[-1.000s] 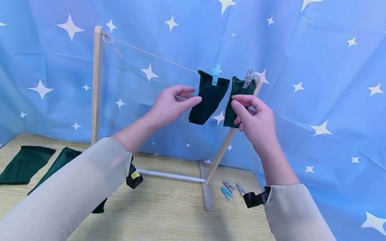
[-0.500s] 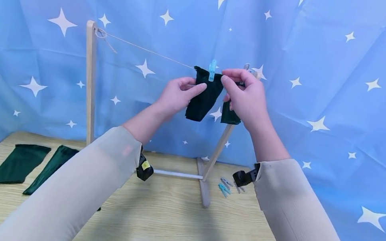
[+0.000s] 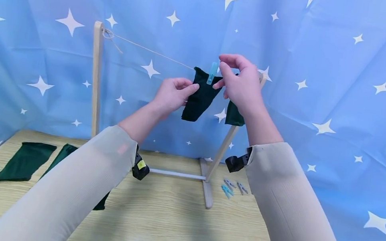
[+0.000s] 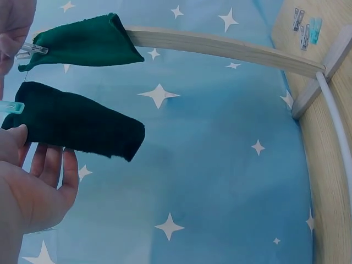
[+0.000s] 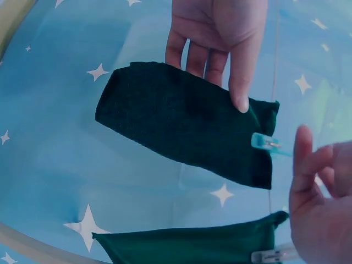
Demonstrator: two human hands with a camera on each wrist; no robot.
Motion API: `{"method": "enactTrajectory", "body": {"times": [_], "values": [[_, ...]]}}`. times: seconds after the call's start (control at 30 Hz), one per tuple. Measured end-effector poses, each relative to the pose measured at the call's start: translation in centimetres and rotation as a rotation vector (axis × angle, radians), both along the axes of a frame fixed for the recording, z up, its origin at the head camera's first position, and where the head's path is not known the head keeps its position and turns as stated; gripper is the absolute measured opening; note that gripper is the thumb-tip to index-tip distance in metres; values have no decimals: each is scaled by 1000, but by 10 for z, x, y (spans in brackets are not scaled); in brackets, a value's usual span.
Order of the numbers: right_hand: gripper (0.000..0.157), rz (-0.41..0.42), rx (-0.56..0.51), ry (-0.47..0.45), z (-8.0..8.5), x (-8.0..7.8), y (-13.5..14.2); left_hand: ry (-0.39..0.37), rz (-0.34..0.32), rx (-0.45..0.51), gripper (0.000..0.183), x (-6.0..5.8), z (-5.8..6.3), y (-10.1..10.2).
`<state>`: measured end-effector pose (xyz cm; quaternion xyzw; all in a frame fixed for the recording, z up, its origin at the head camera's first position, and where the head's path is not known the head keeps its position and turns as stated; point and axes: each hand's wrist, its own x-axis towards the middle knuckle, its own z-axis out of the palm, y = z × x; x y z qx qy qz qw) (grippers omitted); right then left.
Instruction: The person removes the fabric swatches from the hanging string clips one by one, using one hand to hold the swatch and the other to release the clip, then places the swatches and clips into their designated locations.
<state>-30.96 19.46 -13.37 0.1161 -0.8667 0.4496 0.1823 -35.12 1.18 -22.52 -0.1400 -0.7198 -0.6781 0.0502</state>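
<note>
A dark green cloth point(image 3: 199, 101) hangs from the string under a light blue clothespin point(image 3: 212, 73). My left hand point(image 3: 173, 95) pinches its left edge, thumb in front and fingers behind, as the left wrist view also shows. Just right of the clothespin's upper end is my right hand point(image 3: 242, 84), thumb and index fingertips close to it and nothing between them. In the right wrist view, the clothespin point(image 5: 267, 142) sits across the cloth's top edge beside the right fingers point(image 5: 302, 146). Farther right hangs a second green cloth point(image 4: 88, 44), held by a grey clothespin point(image 4: 34, 48).
The string point(image 3: 151, 51) runs from a wooden post point(image 3: 96, 80) on the left to another post point(image 3: 223, 152) on the right. Several loose clothespins point(image 3: 229, 188) lie by the right foot. More green cloths point(image 3: 26, 162) lie on the table's left.
My right hand has risen leftward from in front of the right-hand cloth to beside the blue clothespin. My left hand has closed on the cloth's edge, and the clothespin now leans slightly.
</note>
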Motion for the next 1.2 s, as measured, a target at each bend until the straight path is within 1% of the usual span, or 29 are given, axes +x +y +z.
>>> {"method": "enactTrajectory", "body": {"times": [0.1,0.2,0.4,0.5,0.63,0.77,0.83,0.9,1.0,1.1,1.13,1.2], "values": [[45,-9,32,-30,-1,-3,-1,-3,-3,-11,36,1,-2,-1],[45,-11,39,-45,-4,-7,0,-3,-5,-16,36,2,-5,-2],[39,-7,40,-31,-10,-12,-1,8,-5,-9,37,2,-7,-6],[37,-14,38,-21,-13,-13,-2,6,-15,-5,37,1,-7,-7],[32,-1,-3,-11,-15,-14,-3,4,-40,19,36,1,-6,-9],[29,44,-77,-9,-15,-15,-4,1,-61,47,37,1,-4,-9],[30,72,-120,-16,-15,-15,-4,-9,-65,54,39,2,-3,-8],[35,98,-154,-26,-14,-15,-3,-24,-70,61,40,3,-2,-8],[43,116,-169,-42,-13,-15,-3,-48,-103,96,44,4,-2,-7],[43,111,-157,-50,-13,-15,-3,-51,-150,136,50,4,-4,-7],[41,108,-153,-52,-13,-15,-3,-47,-156,142,53,3,-4,-7],[40,100,-145,-53,-14,-15,-3,-37,-141,144,57,3,-6,-6]]}}
